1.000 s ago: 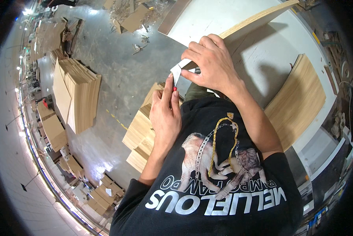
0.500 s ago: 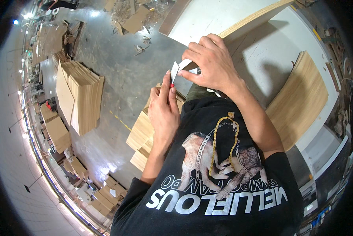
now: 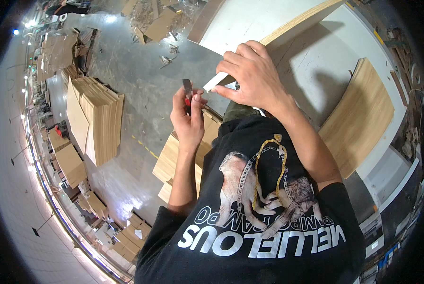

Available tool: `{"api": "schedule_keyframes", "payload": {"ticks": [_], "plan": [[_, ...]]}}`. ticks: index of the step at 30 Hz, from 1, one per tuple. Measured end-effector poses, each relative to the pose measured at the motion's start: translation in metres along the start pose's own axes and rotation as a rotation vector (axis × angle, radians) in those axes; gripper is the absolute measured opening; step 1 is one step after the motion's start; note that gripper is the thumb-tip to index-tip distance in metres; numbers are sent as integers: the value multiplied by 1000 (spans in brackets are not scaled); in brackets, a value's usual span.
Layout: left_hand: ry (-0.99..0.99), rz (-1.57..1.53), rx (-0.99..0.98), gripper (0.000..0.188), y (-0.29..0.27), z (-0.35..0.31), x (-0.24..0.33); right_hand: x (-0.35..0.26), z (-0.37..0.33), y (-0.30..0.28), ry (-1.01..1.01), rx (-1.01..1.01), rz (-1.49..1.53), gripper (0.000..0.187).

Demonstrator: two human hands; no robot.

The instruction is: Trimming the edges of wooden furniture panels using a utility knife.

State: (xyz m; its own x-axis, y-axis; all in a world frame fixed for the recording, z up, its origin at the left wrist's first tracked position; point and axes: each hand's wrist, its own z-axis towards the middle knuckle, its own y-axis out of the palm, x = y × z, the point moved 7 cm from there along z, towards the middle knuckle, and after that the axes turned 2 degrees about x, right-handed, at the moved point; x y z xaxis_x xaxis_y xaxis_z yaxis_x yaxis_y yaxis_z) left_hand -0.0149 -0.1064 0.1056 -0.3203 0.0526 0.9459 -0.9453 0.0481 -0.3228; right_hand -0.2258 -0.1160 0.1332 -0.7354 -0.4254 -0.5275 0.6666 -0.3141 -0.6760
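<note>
My left hand [image 3: 188, 111] is closed around a small knife [image 3: 187, 86] with a red handle and a flat dark blade pointing up. Between thumb and fingers, my right hand [image 3: 252, 71] grips a white strip [image 3: 215, 81], whose free end faces the knife. A small gap separates blade and strip. Beyond my right hand, a wood-grain board [image 3: 301, 23] stands on edge on a white surface [image 3: 242, 21]. My fingers hide whether the strip joins that board.
Curved wood-grain panels [image 3: 361, 118] lie to the right on the white surface. At left stands a tall stack of boards [image 3: 96, 120] on the grey floor. More light boards [image 3: 167, 161] sit beside my left forearm, and cardboard scraps [image 3: 162, 26] lie at the far side.
My left hand has drawn back left from the strip and turned, showing the knife blade. The folded white end beside its fingers no longer shows. My right hand has kept its grip.
</note>
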Motion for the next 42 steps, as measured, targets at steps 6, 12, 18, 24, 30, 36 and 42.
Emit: {"api": "schedule_keyframes", "payload": {"ticks": [6, 12, 18, 24, 30, 36, 42], "plan": [[263, 235, -56, 55, 11, 8, 12, 0, 3, 1, 14, -22, 4, 37], [241, 382, -113, 53, 15, 6, 25, 2, 6, 5, 14, -38, -30, 34], [337, 463, -213, 63, 16, -7, 26, 2, 9, 6, 7, -28, -21, 30], [221, 347, -117, 70, 12, 10, 19, 1, 8, 5, 9, -20, -10, 30], [348, 295, -243, 50, 23, -14, 4, 3, 9, 7, 10, -40, -27, 30], [52, -171, 1, 46, 24, 4, -22, 2, 6, 5, 31, -41, -11, 28], [401, 169, -95, 48, 30, -13, -13, 4, 8, 4, 19, -73, -29, 26]]}}
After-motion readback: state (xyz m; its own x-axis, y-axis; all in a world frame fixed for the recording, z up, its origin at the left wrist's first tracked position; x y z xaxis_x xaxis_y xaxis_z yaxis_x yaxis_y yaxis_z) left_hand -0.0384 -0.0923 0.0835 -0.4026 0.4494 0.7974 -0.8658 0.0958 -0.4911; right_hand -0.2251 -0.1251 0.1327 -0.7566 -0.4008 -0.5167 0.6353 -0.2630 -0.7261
